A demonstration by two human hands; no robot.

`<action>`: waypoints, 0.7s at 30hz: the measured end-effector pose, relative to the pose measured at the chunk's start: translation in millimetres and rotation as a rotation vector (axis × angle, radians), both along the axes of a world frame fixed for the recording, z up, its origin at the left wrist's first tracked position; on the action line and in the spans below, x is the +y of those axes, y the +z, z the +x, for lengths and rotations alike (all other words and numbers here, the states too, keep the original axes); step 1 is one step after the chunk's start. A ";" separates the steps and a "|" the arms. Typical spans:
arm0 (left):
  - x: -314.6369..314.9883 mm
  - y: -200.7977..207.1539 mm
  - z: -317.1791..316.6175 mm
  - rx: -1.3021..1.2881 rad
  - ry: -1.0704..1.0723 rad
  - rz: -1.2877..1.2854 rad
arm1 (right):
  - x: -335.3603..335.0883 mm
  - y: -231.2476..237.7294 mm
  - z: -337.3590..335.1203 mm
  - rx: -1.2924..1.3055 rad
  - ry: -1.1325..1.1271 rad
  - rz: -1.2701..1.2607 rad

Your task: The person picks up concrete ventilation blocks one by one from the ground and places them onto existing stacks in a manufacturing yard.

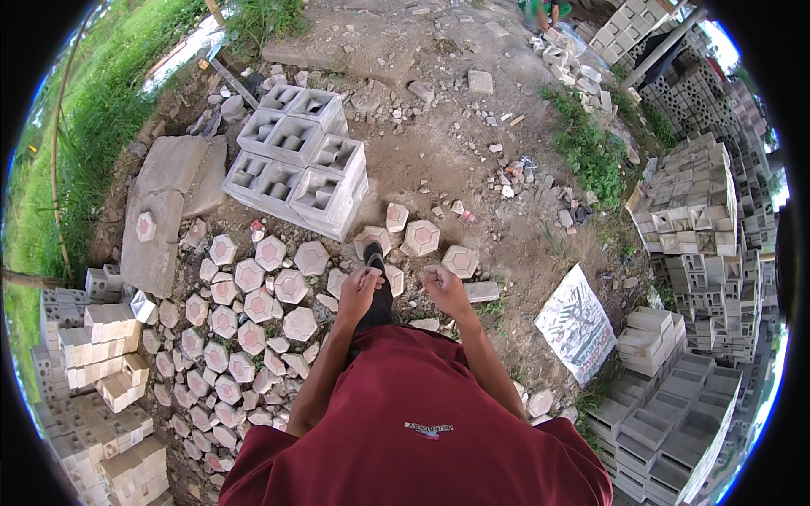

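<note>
My left hand (360, 287) is held in front of me with its fingers curled closed, and I see nothing in it. It hangs just above my dark shoe (373, 252), which rests on a hexagonal paving block (365, 237). My right hand (445, 289) is also curled closed, with nothing visible in it. Close to that hand on the ground lie a hexagonal paver with a reddish centre (461, 261) and a grey rectangular block (482, 292). Another hexagonal paver (421, 238) sits a little farther ahead.
Ahead to the left stands a stack of grey hollow concrete blocks (295, 169). Many hexagonal pavers (249, 275) cover the ground at left. More block stacks rise at far left (110, 337) and right (688, 198). A white printed sack (577, 325) lies at right. A partly visible person (544, 12) is far ahead.
</note>
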State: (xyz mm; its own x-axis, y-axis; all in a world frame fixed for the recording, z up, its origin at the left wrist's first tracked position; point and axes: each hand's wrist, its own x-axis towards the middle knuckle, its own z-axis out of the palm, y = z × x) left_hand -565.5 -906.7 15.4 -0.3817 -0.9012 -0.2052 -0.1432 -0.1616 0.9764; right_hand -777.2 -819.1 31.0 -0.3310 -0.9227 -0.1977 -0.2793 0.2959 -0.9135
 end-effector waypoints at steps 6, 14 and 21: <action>-153.7 -4.5 -65.5 -0.063 -0.090 0.023 | -113.6 -22.2 -63.1 0.038 -0.045 -0.032; -333.3 28.8 -157.3 -0.170 -0.238 -0.255 | -259.9 15.7 -131.5 0.156 -0.191 -0.118; -378.6 -0.7 -191.4 -0.126 -0.221 -0.077 | -313.6 3.8 -183.7 -0.010 -0.146 -0.109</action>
